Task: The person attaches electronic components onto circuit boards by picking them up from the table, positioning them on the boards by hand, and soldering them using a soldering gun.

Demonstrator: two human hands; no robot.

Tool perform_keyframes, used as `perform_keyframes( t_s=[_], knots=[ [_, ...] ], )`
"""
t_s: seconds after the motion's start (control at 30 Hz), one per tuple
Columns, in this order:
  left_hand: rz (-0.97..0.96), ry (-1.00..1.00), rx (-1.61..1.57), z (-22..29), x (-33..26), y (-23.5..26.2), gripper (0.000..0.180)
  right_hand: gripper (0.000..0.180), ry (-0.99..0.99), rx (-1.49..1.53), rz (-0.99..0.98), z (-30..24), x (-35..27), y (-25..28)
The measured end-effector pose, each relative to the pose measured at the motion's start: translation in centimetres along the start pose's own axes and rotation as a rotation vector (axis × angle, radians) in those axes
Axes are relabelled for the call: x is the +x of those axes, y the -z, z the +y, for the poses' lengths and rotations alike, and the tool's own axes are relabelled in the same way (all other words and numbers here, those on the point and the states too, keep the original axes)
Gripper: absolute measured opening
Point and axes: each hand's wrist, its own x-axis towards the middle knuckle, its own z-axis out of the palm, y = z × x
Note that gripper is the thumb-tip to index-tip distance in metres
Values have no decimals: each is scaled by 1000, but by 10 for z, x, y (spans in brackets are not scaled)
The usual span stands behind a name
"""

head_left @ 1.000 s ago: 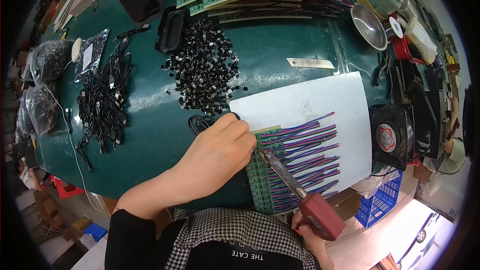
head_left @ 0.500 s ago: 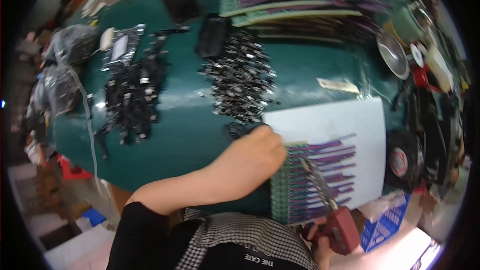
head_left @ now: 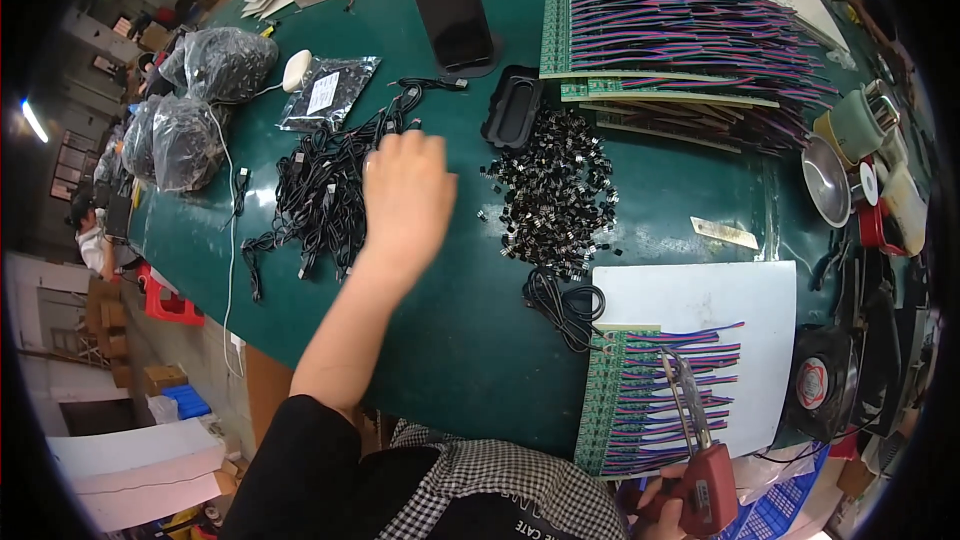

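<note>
My left hand (head_left: 405,190) reaches out over the green table, fingers spread, at the right edge of a heap of black cables (head_left: 320,195); I cannot tell whether it touches one. My right hand (head_left: 668,502) at the bottom edge grips a red-handled soldering iron (head_left: 698,445), its tip over a green circuit strip with coloured wires (head_left: 650,402). That strip lies on a white sheet (head_left: 715,305). A coiled black cable (head_left: 562,302) rests at the strip's top left corner. A pile of small black parts (head_left: 552,200) lies in the middle.
More wired green strips (head_left: 690,40) lie at the back right, with a black phone (head_left: 452,10), a black oval case (head_left: 512,110) and grey bags (head_left: 200,100) at the left. Cups and a metal bowl (head_left: 830,185) crowd the right edge, beside a small fan (head_left: 822,385).
My left hand has left the green strip and swung left and away to the heap of black cables. A coiled black cable now lies where it was. The right hand keeps the iron.
</note>
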Motion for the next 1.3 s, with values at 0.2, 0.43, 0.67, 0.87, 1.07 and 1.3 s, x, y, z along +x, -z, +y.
perform_keyframes(
  t_s=[0.2,0.43,0.67,0.87,1.07,1.3],
  knots=[
    [4,-136,-55,-42,-16,-26,14,39,48,45,44,2,4,-4],
    [-57,-27,-403,-26,-11,2,11,39,96,-47,71,10,-4,6],
    [-244,-90,-470,-12,-12,-17,13,40,143,67,22,8,1,4],
    [-238,9,-717,-14,-16,-17,8,42,19,23,108,1,-8,1],
    [-269,155,-1003,-26,-31,-7,10,49,-157,70,90,8,-16,7],
    [-428,225,-1285,16,-48,31,5,62,42,-64,277,2,-10,-9]
  ],
)
